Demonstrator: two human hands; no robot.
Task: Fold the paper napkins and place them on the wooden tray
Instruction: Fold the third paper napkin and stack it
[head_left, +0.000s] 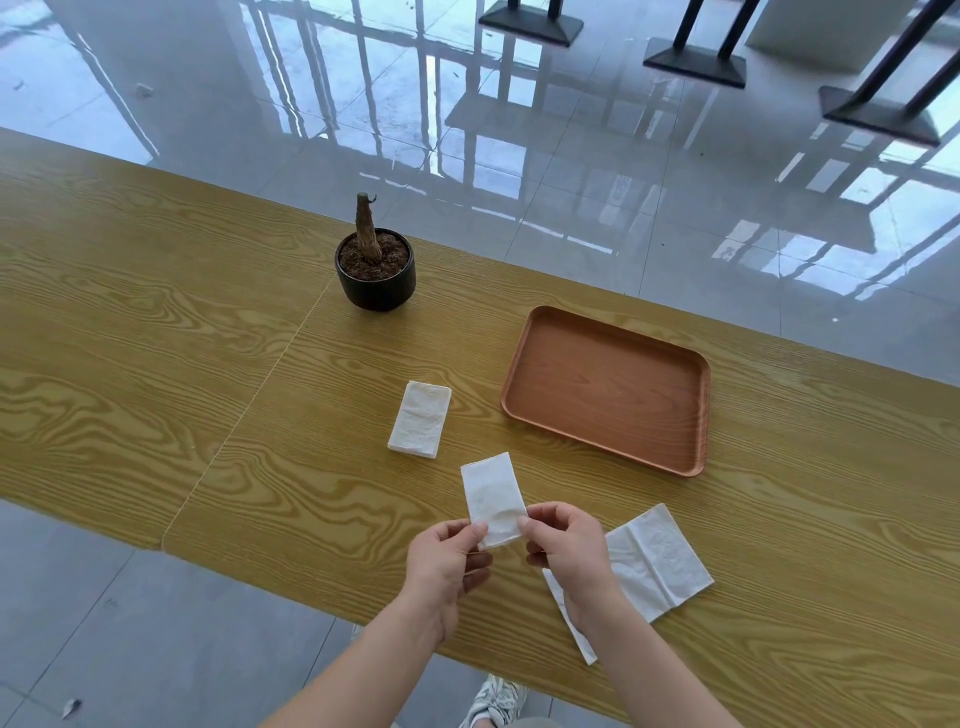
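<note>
A folded white napkin (492, 496) is held up over the table's near part. My left hand (448, 564) pinches its lower left corner and my right hand (563, 551) pinches its lower right edge. A second folded napkin (420, 419) lies flat on the table to the left of the wooden tray (605, 387), which holds nothing. An unfolded, creased napkin (657, 564) lies on the table under and to the right of my right wrist.
A black pot with a bare stump (375, 262) stands behind the folded napkin. The yellow wood-grain table (156, 322) runs left to right, its near edge just under my forearms. Beyond its far edge, dark table bases (693, 62) stand on the glossy floor.
</note>
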